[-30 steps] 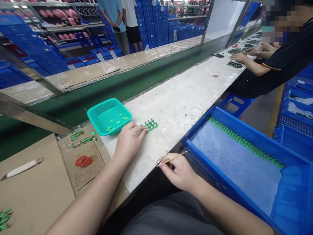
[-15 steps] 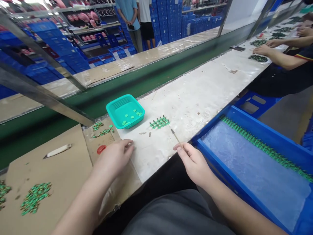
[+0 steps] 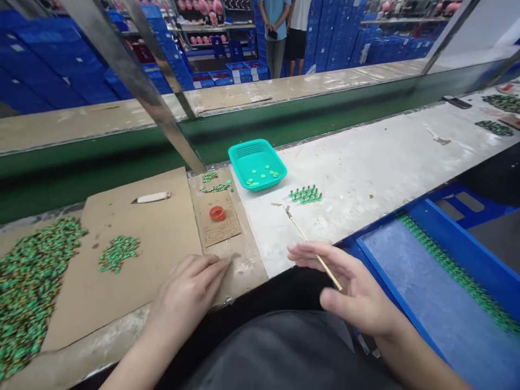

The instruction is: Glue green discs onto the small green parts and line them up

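My right hand (image 3: pixel 353 284) holds a thin wooden stick (image 3: pixel 312 250) that lies across its fingers, thumb held apart, its dark tip pointing away. Beyond the tip, small green discs with dark upright pegs (image 3: pixel 305 194) stand in rows on the white surface. My left hand (image 3: pixel 190 290) rests at the table's near edge, fingers loosely bent and low; nothing shows in it. Ahead of it a small red dish (image 3: pixel 217 213) sits on a piece of cardboard (image 3: pixel 223 232). A turquoise basket (image 3: pixel 238 162) contains several flat green discs.
At left, a large heap of green-and-brown pieces (image 3: pixel 32 281) and a smaller pile (image 3: pixel 119 253) lie on cardboard, with a white pointed tool (image 3: pixel 152 198). A blue tray (image 3: pixel 406 271) on the right contains rows of pegged discs. A metal post (image 3: pixel 150 92) rises behind. Two people stand beyond.
The view has swung left, bringing in the large heap. My right hand has opened its thumb away from the stick, which now lies across the fingers. My left hand has drawn back to the table edge.
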{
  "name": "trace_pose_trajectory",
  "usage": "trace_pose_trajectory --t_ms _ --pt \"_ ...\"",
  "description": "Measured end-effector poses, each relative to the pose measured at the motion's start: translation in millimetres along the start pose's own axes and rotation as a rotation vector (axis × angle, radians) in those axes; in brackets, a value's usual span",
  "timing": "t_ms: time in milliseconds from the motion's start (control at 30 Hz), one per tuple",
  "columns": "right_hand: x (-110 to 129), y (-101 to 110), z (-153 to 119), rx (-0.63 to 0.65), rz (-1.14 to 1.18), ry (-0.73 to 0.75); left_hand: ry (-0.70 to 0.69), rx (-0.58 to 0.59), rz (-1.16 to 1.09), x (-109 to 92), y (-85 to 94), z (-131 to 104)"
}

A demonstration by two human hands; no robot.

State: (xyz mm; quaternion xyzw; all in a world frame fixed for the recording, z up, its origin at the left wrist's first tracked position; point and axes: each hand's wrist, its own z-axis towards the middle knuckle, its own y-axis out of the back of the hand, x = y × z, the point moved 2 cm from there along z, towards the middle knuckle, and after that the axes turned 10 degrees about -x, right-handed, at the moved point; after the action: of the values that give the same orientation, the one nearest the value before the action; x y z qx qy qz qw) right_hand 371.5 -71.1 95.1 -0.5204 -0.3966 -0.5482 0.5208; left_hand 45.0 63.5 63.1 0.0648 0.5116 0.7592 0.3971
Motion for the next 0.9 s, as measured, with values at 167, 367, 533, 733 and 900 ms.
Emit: trace_pose_trajectory --t_ms 167,367,533,733,900 --pt "6 -24 22 -0.143 -0.040 0.021 0.039 -0.006 -0.104 10 6.9 -28" --pt "-13 -55 54 -0.191 -0.110 -0.064 0.078 -0.071 -0.106 6 -4.4 -27" --pt "-29 -75 70 -0.273 -0.109 -0.064 0.073 -0.124 -0.061 2 -12.3 -27" --pt "-44 -87 90 -0.200 0.014 -0.167 -0.049 -0.186 -0.061 -2 -7.1 -34" --pt "-49 -98 117 -0.111 -0.117 -0.128 -0.169 -0.191 -0.041 -6 -0.5 -34"
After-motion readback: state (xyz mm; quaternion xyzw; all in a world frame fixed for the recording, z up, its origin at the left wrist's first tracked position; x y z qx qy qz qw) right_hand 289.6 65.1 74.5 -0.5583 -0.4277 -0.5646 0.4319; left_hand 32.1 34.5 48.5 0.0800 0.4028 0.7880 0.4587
